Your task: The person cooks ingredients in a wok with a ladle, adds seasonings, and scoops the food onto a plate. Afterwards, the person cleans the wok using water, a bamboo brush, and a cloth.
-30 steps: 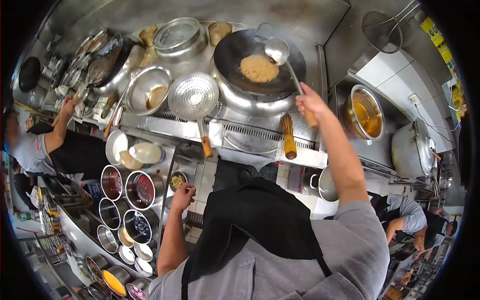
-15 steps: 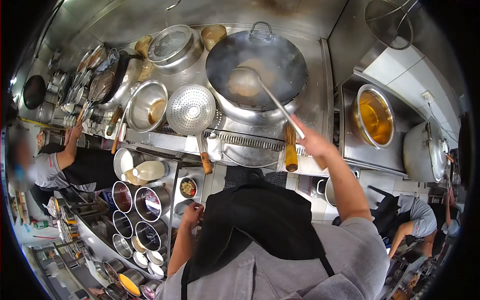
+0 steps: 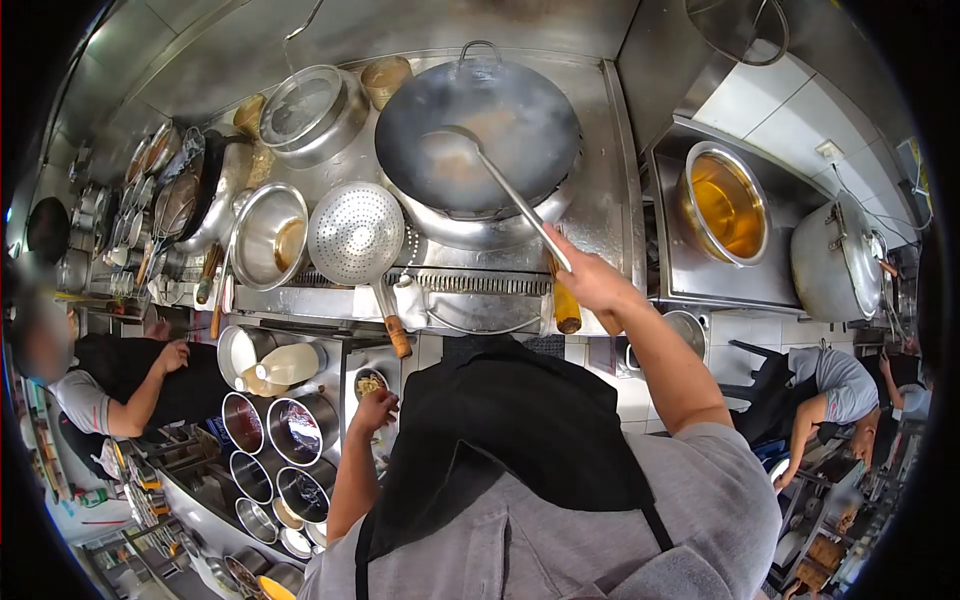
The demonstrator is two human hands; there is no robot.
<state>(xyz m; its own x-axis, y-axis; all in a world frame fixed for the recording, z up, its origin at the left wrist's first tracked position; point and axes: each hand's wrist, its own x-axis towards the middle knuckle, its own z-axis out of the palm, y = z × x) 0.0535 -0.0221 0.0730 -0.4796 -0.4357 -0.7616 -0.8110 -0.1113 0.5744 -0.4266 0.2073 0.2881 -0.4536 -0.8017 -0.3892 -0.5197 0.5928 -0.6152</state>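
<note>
My right hand (image 3: pixel 592 280) is wrapped round the handle of a long metal ladle (image 3: pixel 512 192). The ladle's bowl rests low in a large black wok (image 3: pixel 412 108), where steam blurs some brownish contents. At the counter on my left, my left hand (image 3: pixel 373 412) has its fingers curled in front of a small bowl of chopped food (image 3: pixel 370 384). It overlaps the bowl's near edge; whether it touches the bowl or holds anything is hidden. A perforated strainer (image 3: pixel 356 232) with a wooden handle lies left of the wok, beside a steel basin (image 3: pixel 250 240).
A bamboo brush (image 3: pixel 566 308) stands by my right wrist. On the right are a bowl of amber liquid (image 3: pixel 725 205) and a big lidded pot (image 3: pixel 830 260). Several sauce pots (image 3: pixel 300 430) fill the left counter. A co-worker (image 3: pixel 110 390) is at left, others at right.
The view has shifted, so the stove appears further left. The ladle is still in the wok, with more steam. My left hand has moved up to the small bowl. The left co-worker's arm has drawn in.
</note>
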